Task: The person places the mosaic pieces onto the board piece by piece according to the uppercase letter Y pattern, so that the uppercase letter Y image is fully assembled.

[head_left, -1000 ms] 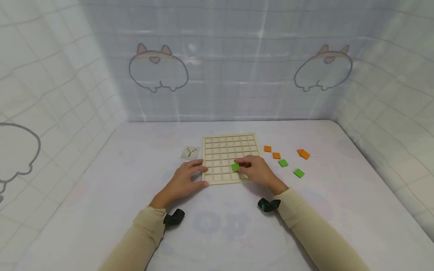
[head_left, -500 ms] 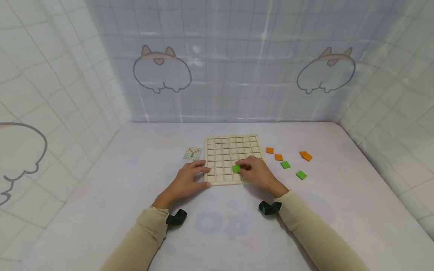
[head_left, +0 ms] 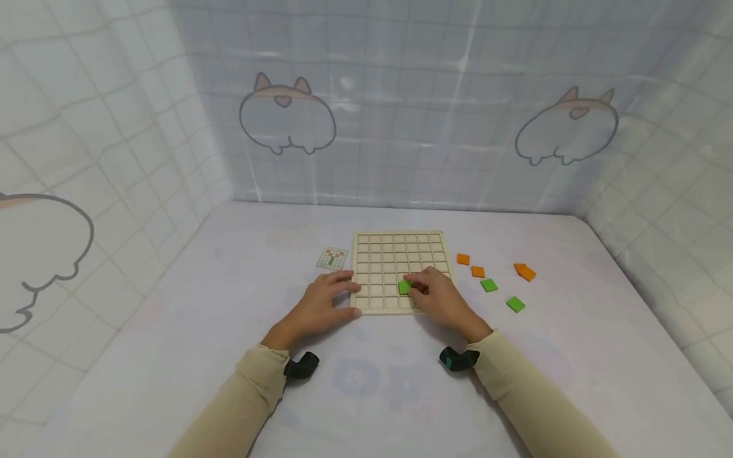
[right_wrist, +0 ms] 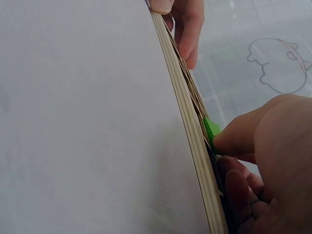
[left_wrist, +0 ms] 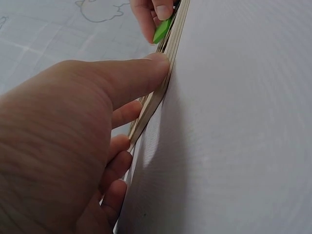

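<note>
On the table lies a square wooden grid board. My right hand pinches a green square tile between thumb and fingers, over a cell near the front of the board. In the right wrist view the green tile stands tilted at the board's surface, its lower edge partly out of sight. My left hand rests at the board's front left corner. Its thumb lies on the front edge and its fingers, spread and slightly bent, touch the left edge, as the left wrist view shows from close by.
A small pattern card with a coloured grid lies left of the board. To the right are loose orange tiles, two of them overlapping, and two green tiles. Grid-patterned curtains enclose the table's back and sides.
The head view has shifted, so everything sits slightly further right in it. Both hands keep nearly the same places on the board, and the green tile stays pinched over about the same cell.
</note>
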The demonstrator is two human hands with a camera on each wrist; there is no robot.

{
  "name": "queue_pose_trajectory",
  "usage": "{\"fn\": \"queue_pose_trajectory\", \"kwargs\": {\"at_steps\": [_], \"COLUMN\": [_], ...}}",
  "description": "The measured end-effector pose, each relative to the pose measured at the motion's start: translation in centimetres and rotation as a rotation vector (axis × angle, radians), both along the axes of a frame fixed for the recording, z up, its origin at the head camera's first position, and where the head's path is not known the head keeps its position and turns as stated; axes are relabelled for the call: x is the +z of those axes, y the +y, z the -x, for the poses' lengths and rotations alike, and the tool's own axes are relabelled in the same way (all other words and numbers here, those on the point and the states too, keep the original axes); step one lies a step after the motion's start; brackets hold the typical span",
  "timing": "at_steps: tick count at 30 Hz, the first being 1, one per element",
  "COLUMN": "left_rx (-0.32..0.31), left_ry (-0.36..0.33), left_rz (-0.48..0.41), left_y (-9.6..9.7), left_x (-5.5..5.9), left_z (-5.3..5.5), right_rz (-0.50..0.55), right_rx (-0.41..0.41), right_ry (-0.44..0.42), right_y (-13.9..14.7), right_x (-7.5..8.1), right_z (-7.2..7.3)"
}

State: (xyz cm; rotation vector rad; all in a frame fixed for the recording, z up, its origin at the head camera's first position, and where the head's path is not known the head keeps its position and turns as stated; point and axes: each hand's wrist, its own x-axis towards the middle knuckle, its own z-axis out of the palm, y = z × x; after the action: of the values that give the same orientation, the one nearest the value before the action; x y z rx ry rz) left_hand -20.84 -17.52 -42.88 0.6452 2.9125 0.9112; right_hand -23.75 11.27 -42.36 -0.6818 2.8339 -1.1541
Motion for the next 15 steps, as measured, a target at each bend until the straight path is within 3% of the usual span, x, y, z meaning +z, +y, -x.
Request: {"fn": "queue_pose_trajectory", "kwargs": {"at_steps": [10,15], "left_rx": [-0.003,-0.014], "left_ry": [0.003,0.019], "left_rz": [0.006,0.005], "left_y": [-0.24,-0.02], "left_x": [0.0,-0.36], "left_z": [0.03,0.11], "right_rz": [-0.009,0.035], "right_rx": [0.006,0.014], "right_ry": [0.004,-0.026], "right_y": [-0.24,0.55], "right_x": [0.08,-0.08], "right_z": [-0.39,-0.3]}}
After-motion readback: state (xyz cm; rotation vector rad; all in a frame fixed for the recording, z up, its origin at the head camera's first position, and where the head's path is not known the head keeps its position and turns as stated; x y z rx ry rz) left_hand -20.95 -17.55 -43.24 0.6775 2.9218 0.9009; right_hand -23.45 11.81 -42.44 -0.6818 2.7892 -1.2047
